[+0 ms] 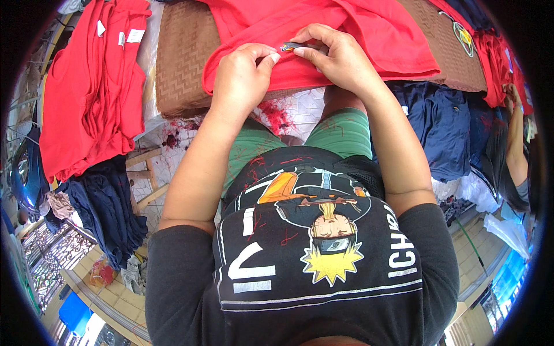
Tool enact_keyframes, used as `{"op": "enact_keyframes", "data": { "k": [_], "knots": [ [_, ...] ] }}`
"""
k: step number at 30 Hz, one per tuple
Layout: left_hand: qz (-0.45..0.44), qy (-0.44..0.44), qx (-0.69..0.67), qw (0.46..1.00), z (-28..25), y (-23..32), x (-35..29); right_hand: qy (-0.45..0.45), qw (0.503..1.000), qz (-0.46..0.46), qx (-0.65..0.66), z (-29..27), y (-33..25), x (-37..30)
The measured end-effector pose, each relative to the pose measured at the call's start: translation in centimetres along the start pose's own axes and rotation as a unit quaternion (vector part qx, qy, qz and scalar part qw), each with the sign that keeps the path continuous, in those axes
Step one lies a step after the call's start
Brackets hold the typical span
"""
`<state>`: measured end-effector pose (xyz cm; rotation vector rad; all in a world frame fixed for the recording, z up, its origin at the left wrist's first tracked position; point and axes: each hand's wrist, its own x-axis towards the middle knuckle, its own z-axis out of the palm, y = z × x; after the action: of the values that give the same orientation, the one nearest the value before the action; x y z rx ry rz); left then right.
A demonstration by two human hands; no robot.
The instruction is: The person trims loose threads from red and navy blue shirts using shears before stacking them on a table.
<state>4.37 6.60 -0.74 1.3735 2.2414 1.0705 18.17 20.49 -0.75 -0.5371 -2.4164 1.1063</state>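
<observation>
A red garment (277, 29) lies across a brown textured cushioned surface (187, 63) in front of me, its hem towards me. Over it, my right hand (340, 57) is closed on a small dark tool (297, 46) with a yellow and blue mark, which looks like thread snips. Most of the tool is hidden by my fingers. Just left of its tip, my left hand (245, 72) pinches thumb and forefinger together. Whatever sits in that pinch is too small to make out. Both hands are close together above the red cloth.
Red garments (98, 86) with white tags hang in a stack at the left, above dark blue cloth (107, 202). More navy garments (433, 127) hang at the right. Beyond them another person's arm (515, 132) reaches to red cloth. Red thread scraps (276, 115) litter the floor.
</observation>
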Motion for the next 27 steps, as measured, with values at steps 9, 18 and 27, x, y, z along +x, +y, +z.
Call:
{"op": "enact_keyframes", "data": {
  "k": [9,18,27],
  "knots": [
    [-0.101,-0.076,-0.069,0.990,-0.7,-0.5,1.1,-0.020,1.000,-0.012,-0.019,-0.2,-0.1,-0.1],
    [-0.135,-0.089,-0.244,0.956,-1.5,-0.3,1.1,-0.054,0.998,-0.038,-0.014,-0.3,0.4,-0.2],
    [-0.121,-0.077,-0.264,0.954,-1.4,-0.3,1.0,-0.037,0.997,-0.052,-0.054,0.2,-0.2,-0.1]
  ]
}}
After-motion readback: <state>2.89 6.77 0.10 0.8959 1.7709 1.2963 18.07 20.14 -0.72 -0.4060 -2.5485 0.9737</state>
